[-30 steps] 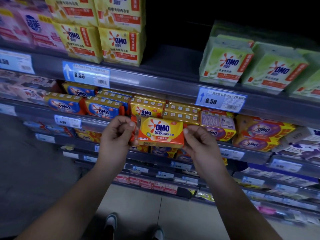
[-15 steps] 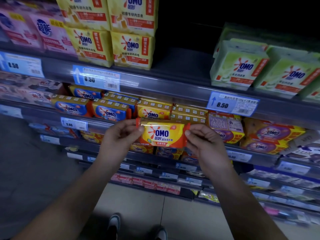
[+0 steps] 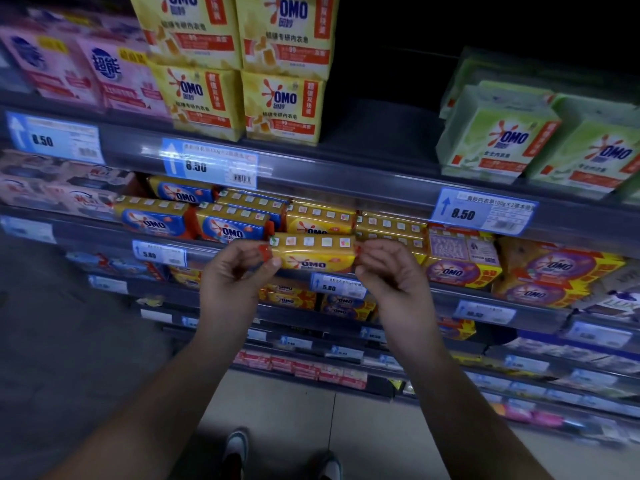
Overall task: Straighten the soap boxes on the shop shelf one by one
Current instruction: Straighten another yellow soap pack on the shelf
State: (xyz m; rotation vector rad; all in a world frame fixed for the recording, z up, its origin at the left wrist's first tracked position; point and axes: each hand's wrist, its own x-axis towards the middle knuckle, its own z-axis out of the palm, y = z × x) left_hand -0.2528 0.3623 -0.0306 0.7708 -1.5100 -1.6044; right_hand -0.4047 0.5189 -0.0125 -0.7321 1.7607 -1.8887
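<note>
A yellow OMO soap pack [image 3: 313, 253] sits at the front edge of the second shelf [image 3: 346, 188], level and facing outward. My left hand [image 3: 239, 275] pinches its red left end and my right hand [image 3: 388, 268] pinches its right end. Behind it lie more yellow OMO packs [image 3: 322, 218], and blue OMO packs [image 3: 156, 220] lie to the left. Purple OMO packs [image 3: 457, 265] stand to the right of my right hand.
The top shelf carries tall yellow OMO boxes [image 3: 280, 102], pink boxes [image 3: 114, 77] at left and green OMO boxes [image 3: 498, 133] at right, with a dark gap between. Blue price tags [image 3: 481, 214] line the shelf rails. Lower shelves hold more packs; my shoes [image 3: 235, 448] stand on tiled floor.
Both hands have carried the yellow pack forward onto the shelf and tipped it so its top face shows. The view has moved closer to the shelf.
</note>
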